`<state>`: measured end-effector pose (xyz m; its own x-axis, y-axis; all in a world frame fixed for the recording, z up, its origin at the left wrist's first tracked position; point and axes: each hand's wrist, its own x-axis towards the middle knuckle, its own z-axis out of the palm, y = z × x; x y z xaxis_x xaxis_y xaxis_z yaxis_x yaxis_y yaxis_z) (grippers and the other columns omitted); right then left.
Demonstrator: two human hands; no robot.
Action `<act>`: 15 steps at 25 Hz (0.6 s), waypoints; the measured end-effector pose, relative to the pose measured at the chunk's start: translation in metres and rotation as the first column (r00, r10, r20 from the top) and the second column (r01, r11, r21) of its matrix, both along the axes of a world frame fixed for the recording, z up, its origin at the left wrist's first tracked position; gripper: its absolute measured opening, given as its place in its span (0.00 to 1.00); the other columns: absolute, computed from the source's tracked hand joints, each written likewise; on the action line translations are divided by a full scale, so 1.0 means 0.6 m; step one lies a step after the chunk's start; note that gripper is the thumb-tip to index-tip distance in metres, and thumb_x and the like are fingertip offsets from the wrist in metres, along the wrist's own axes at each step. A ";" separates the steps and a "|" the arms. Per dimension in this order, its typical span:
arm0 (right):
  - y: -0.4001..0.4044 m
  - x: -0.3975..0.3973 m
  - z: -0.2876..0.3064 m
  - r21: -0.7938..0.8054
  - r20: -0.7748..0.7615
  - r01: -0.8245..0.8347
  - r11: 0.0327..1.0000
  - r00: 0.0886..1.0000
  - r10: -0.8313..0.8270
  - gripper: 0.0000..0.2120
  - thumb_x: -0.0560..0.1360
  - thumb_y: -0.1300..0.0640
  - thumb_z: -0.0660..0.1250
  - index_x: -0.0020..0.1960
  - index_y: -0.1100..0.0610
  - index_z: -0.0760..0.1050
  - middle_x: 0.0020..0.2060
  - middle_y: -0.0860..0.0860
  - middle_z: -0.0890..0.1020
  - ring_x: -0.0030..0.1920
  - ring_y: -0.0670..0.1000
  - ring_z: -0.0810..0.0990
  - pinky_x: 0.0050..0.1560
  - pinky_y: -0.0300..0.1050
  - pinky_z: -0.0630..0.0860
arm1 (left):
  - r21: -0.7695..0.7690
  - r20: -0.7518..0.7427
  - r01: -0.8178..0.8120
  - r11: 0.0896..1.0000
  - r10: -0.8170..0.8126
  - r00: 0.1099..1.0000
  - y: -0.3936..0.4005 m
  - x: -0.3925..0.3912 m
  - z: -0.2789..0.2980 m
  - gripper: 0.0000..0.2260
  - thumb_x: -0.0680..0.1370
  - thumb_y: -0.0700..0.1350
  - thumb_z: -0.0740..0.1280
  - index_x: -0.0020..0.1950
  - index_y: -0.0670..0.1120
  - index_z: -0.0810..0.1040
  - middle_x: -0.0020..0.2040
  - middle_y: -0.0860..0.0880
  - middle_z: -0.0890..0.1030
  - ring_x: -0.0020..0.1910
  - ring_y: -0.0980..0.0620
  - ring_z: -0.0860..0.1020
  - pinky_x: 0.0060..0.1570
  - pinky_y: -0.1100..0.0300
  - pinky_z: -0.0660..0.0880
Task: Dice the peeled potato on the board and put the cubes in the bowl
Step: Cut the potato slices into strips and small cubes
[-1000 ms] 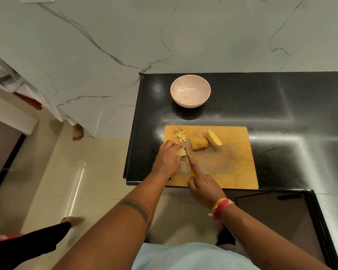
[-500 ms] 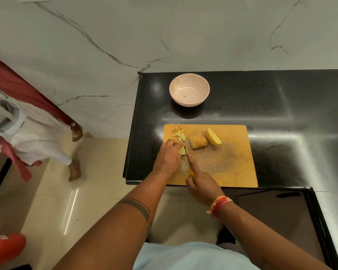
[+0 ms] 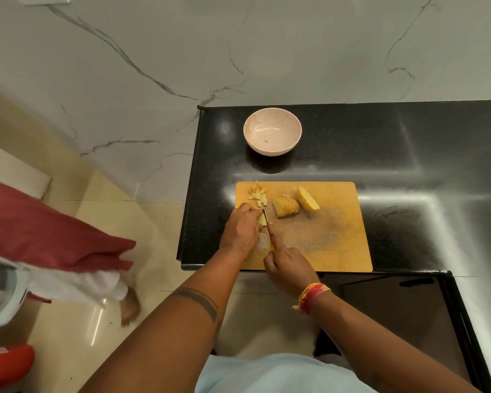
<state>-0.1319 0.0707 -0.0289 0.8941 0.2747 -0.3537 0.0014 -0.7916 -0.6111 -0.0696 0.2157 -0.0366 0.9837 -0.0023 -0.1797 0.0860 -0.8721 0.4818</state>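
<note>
Dicing at an intermediate stage, read from left to right across the wooden board point(image 3: 338, 251), which lies on the black counter point(image 3: 408, 143). At the board's far left corner a small heap of finished cubes point(image 3: 258, 193) is seen, none of them yet moved. Just nearer, the left hand point(image 3: 243, 229) is curled over a few potato slices point(image 3: 262, 219), which are pinned flat under its fingertips. Against these slices the knife point(image 3: 266, 219) is set, its blade tip close to the left fingers; its yellow handle is enclosed by the right hand point(image 3: 288, 268), with the forefinger laid along the top of the blade. Further right, a sliced potato half point(image 3: 287, 207) is shown, cut into rounds that stand together and are not yet crossed into cubes. Beside it, touching or nearly so, the other potato half point(image 3: 309, 198) rests uncut. Beyond the board, well apart from the potato, the pale bowl point(image 3: 272, 131) stands with nothing in it. By this evidence only a small share of the work is judged done: most of the slices, one whole half and the entire transfer to the bowl remain.
</note>
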 end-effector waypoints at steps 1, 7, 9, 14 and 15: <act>0.002 0.002 0.001 -0.005 -0.001 -0.004 1.000 1.000 0.004 0.36 0.81 0.55 0.56 0.83 0.49 0.41 0.32 0.51 0.78 0.30 0.51 0.76 0.31 0.49 0.70 | 0.001 -0.001 -0.003 1.000 0.003 1.000 0.000 0.000 0.001 0.19 0.81 0.42 0.68 0.73 0.46 0.76 0.65 0.50 0.75 0.65 0.49 0.71 0.66 0.53 0.73; 0.015 0.029 0.002 -0.053 -0.028 -0.026 0.998 0.999 0.024 0.35 0.81 0.54 0.55 0.84 0.50 0.43 0.37 0.54 0.79 0.32 0.50 0.75 0.30 0.47 0.67 | 0.015 0.002 -0.010 1.000 0.010 1.000 -0.001 0.002 0.003 0.18 0.81 0.42 0.68 0.71 0.46 0.77 0.66 0.50 0.75 0.65 0.49 0.71 0.66 0.53 0.72; 0.019 0.033 -0.001 -0.069 -0.026 -0.032 0.997 0.999 0.030 0.35 0.81 0.53 0.55 0.83 0.50 0.42 0.39 0.55 0.80 0.33 0.52 0.76 0.31 0.48 0.70 | 0.015 0.001 -0.014 1.000 0.014 1.000 -0.002 0.002 0.002 0.18 0.81 0.41 0.68 0.71 0.46 0.77 0.66 0.50 0.75 0.65 0.49 0.71 0.66 0.53 0.73; 0.006 0.001 -0.003 -0.092 -0.021 -0.062 0.994 0.998 0.061 0.36 0.81 0.53 0.54 0.83 0.49 0.38 0.33 0.53 0.79 0.30 0.52 0.76 0.33 0.50 0.76 | 0.029 0.019 -0.013 1.000 0.012 1.000 -0.006 0.003 0.005 0.18 0.81 0.42 0.67 0.72 0.46 0.76 0.66 0.50 0.74 0.65 0.49 0.72 0.67 0.54 0.73; 0.001 -0.011 -0.003 -0.092 -0.021 -0.076 0.993 0.997 0.074 0.36 0.82 0.53 0.54 0.83 0.49 0.37 0.32 0.52 0.78 0.30 0.52 0.76 0.33 0.51 0.76 | 0.032 0.022 -0.013 0.999 0.013 1.000 -0.007 0.002 0.005 0.18 0.81 0.42 0.67 0.72 0.46 0.76 0.66 0.50 0.74 0.65 0.49 0.72 0.67 0.55 0.73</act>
